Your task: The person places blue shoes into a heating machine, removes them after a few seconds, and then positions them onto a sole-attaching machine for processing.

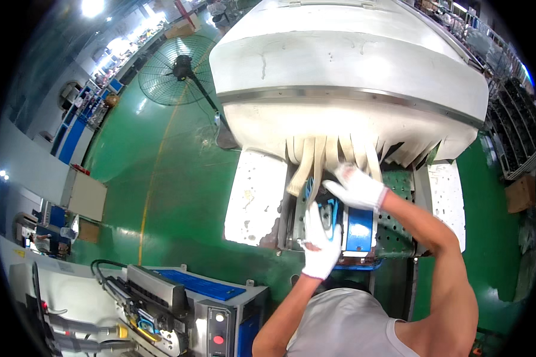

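Note:
My left hand [322,245], in a white glove, reaches to the near end of a blue-and-black piece [332,209] lying at the mouth of a large white machine [345,71]. Its fingers are stretched out and apart on either side of that piece; whether they grip it is not clear. Farther in, my right hand [358,188], also gloved in white, has its fingers extended leftward just under the cream fabric strips [332,152] that hang over the opening. Nothing shows in it. Close below its wrist is a blue block [359,229] with pale sides.
A perforated green metal bed [394,223] runs under the strips, between white side panels [253,199]. To the far left stands a round floor fan [181,68]. At lower left is another machine with a control box [219,327]. A dark rack [518,122] stands at right.

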{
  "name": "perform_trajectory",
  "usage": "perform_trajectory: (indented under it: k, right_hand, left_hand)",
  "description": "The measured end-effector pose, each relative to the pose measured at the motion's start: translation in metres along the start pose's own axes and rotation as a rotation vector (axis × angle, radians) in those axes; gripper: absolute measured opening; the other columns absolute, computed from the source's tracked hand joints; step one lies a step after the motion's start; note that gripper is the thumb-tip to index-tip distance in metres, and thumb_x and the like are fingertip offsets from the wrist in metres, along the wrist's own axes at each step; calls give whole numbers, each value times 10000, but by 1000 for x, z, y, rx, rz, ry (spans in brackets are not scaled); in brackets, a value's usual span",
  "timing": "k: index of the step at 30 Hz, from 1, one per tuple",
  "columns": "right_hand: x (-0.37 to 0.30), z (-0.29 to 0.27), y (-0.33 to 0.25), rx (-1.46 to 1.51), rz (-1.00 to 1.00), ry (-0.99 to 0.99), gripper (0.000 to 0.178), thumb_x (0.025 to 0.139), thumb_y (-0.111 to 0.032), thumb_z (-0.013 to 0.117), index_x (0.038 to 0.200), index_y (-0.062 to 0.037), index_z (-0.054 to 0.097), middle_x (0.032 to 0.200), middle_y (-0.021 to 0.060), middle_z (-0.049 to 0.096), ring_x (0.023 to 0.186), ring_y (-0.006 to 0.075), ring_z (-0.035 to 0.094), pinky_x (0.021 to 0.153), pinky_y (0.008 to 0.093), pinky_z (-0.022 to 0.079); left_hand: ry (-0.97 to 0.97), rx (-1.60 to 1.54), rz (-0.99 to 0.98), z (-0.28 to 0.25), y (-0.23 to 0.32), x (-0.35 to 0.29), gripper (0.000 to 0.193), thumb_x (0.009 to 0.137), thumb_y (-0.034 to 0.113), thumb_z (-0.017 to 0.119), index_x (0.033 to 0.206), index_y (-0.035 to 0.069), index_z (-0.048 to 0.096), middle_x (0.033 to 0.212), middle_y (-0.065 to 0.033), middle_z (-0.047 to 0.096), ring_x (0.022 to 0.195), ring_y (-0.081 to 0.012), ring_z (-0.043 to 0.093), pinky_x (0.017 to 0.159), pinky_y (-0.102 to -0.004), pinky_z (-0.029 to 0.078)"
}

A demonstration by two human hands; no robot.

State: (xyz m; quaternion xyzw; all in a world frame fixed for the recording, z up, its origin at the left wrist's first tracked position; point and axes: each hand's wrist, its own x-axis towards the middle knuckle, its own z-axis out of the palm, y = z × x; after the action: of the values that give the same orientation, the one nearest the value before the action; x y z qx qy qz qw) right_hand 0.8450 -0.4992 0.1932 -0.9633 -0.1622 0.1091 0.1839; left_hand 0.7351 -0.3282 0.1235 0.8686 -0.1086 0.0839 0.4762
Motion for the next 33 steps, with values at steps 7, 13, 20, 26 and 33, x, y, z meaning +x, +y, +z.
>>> perform_trajectory:
  k: [7, 13, 20, 26, 33]
  right_hand:
    - [-219, 4, 30, 140, 338, 891, 550, 930, -24, 640, 1464, 19, 514, 1505, 220, 544, 1401, 321, 530, 1167, 415, 401]
    - [-271, 66, 55, -213, 596, 920, 434, 968, -33, 637, 1395, 26, 591, 1445, 213, 595, 1366, 354, 558, 1135, 440, 431]
    - [-276, 69, 59, -256, 667, 872, 402, 982, -79, 645, 1368, 33, 614, 1428, 222, 613, 1314, 371, 601, 1104, 448, 456]
    - [-263, 60, 63, -241, 562, 892, 394, 976, -90, 655, 1345, 45, 630, 1403, 232, 623, 1321, 407, 577, 1135, 474, 426]
    - [-242, 58, 27, 325, 471, 1121, 418, 997, -37, 622, 1376, 131, 566, 1400, 244, 615, 1316, 332, 587, 1120, 417, 466]
  left_hand:
    - [-124, -166, 8, 24, -29, 111, 796, 883, 54, 684, 1565, -62, 291, 1561, -313, 390, 1377, -444, 490, 1182, -459, 374]
    - [6, -179, -71, 90, -39, 185, 519, 886, 223, 704, 1303, -23, 517, 1096, -211, 710, 1063, -293, 694, 961, -365, 510]
    - [10, 909, 520, 172, -57, 241, 151, 804, 147, 635, 846, 41, 734, 698, -162, 676, 648, -351, 669, 613, -572, 467]
    - [-202, 962, 307, 168, -65, 294, 335, 953, 242, 515, 1140, 68, 730, 1159, -242, 727, 1064, -333, 708, 711, -492, 532]
    - [139, -140, 18, 110, -40, 121, 542, 1007, 294, 566, 1428, -32, 460, 1500, -303, 445, 1409, -444, 431, 1174, -463, 365]
